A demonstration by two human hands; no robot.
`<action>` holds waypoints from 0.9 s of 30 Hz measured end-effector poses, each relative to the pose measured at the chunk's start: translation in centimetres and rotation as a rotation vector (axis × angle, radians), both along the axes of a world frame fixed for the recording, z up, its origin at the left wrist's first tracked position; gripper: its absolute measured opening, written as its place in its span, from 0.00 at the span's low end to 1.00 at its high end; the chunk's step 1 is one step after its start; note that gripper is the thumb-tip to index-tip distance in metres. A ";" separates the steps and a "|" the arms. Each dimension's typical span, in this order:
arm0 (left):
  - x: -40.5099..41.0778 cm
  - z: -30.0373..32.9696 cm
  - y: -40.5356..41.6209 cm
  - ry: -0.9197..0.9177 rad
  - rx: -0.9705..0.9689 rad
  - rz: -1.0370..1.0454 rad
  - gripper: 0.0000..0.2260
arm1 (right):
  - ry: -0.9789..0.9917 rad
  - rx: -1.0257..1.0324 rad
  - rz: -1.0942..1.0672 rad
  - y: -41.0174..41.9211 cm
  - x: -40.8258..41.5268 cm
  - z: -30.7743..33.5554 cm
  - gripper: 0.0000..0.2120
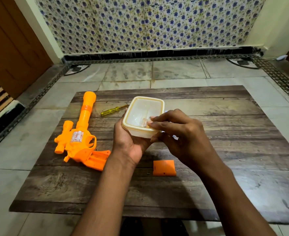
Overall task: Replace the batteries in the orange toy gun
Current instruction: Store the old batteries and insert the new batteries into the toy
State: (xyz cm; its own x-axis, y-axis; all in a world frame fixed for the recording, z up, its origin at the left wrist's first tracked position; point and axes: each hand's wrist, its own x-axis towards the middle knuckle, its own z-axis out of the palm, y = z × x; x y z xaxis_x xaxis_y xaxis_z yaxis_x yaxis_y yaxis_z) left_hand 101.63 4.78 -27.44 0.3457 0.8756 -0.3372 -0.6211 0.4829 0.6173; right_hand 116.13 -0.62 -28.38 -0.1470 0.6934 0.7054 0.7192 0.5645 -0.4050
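Two bystanders: screwdriver (114,110), loose orange cover (164,168).

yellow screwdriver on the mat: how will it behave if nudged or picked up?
The screwdriver has a rounded handle and lies flat on the wooden mat, so a sideways nudge would probably roll it. It looks slim and rigid, likely light. The glossy translucent handle may be a bit slippery.

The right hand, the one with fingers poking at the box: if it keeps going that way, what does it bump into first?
The right hand points left, fingertips at the rim of the plastic box held by the left hand. Going on, it would probably meet the box's lid or inside first; depth is unclear.
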 end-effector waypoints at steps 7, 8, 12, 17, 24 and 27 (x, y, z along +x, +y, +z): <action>-0.2 -0.2 0.1 -0.002 0.018 -0.003 0.21 | -0.011 0.006 -0.003 0.2 -0.1 0.1 0.12; -0.2 -0.2 0.1 0.001 0.022 -0.009 0.21 | 0.005 0.002 -0.004 0.2 0.1 0.1 0.12; -0.3 -0.4 0.2 0.011 0.024 -0.009 0.21 | 0.066 -0.016 0.016 0.1 0.0 0.2 0.12; -0.1 -0.2 0.3 0.066 0.002 0.013 0.20 | 0.239 -0.101 -0.002 0.1 -0.1 0.3 0.09; 0.3 -0.4 0.5 0.112 0.001 0.146 0.22 | 0.003 0.089 -0.177 0.1 -1.6 -0.2 0.11; 0.5 -0.5 0.5 0.129 -0.006 0.147 0.23 | -0.062 0.119 -0.192 0.4 -2.1 -0.4 0.09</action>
State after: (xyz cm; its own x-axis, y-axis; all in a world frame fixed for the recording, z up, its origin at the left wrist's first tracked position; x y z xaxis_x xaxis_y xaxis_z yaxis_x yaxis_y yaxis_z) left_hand 102.15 5.26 -27.93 0.1676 0.9115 -0.3757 -0.6015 0.3965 0.6936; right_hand 114.04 -0.21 -28.74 -0.0661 0.6255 0.7774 0.8395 0.4560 -0.2955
